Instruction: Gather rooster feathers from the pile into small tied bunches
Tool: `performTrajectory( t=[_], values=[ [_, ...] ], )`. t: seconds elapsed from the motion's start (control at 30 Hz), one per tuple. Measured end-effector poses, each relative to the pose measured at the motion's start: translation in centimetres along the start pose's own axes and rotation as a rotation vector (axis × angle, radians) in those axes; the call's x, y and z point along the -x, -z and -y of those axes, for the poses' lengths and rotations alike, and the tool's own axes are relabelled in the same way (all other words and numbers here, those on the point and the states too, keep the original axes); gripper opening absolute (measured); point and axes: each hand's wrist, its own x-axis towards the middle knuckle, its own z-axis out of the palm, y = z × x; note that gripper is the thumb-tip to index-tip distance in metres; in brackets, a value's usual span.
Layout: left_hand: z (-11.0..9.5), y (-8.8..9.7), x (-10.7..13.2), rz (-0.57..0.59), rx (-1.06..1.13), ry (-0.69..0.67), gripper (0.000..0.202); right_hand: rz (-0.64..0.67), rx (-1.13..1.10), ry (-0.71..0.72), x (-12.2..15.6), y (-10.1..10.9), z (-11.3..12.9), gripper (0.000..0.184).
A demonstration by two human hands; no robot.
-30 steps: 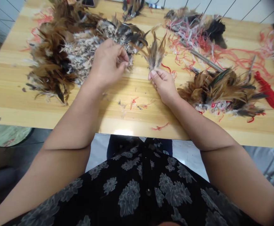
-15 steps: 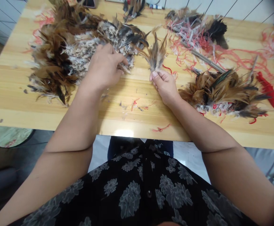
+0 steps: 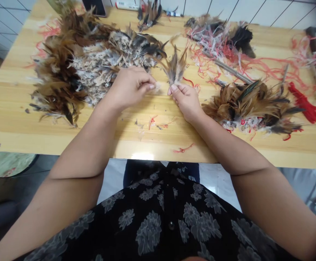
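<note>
My right hand [image 3: 185, 100] pinches a small bunch of brown and dark feathers [image 3: 175, 69] by its base, tips fanned upward. To its left, my left hand [image 3: 134, 87] is closed, thumb against fingertips, on a pale, fluffy feather [image 3: 157, 87] whose outline is blurred. That hand is beside the right edge of a large pile of loose brown, black and whitish feathers [image 3: 92, 69]. Right of my right hand lies a heap of brown feather bundles [image 3: 252, 101], their pale bases tied with red bits.
On the wooden table [image 3: 65, 139], pink and white plastic strands [image 3: 215, 38] lie at the back right with a stick [image 3: 232, 70]. Red yarn [image 3: 306, 105] is at far right. A phone [image 3: 95, 7] and marker [image 3: 127, 5] sit at the back. A round stool [image 3: 8, 164] stands lower left.
My left hand has drawn away from the feather pile toward my right hand, with a pale feather in its fingers. My right hand still holds its feather bunch. The view has shifted slightly.
</note>
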Motion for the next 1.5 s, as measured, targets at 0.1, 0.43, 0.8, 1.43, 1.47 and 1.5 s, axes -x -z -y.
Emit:
performTrajectory(
  t=[0.1,0.43,0.8,1.43,1.47,1.5],
  values=[
    [-1.2,0.0,0.0,0.025,0.031,0.02,0.043,0.007,0.043,0.001,0.0,0.0,-0.2,0.059],
    [-2.3,-0.3,-0.1,0.046,0.082,0.049,0.039,0.026,0.119,0.01,0.4,0.0,0.5,0.057],
    [-3.6,0.4,0.0,0.112,0.079,0.082,0.038,-0.006,0.085,-0.016,0.5,-0.2,1.2,0.057],
    [-4.6,-0.4,-0.2,0.038,-0.125,0.002,0.027,0.129,0.141,0.032,0.4,-0.1,1.3,0.06],
    [-4.6,-0.4,-0.2,0.031,-0.103,0.011,0.029,0.131,0.143,0.033,0.3,-0.1,1.3,0.059],
    [-4.7,-0.4,-0.2,0.025,-0.082,0.023,0.031,0.129,0.147,0.032,0.3,-0.1,1.3,0.059]
  ],
)
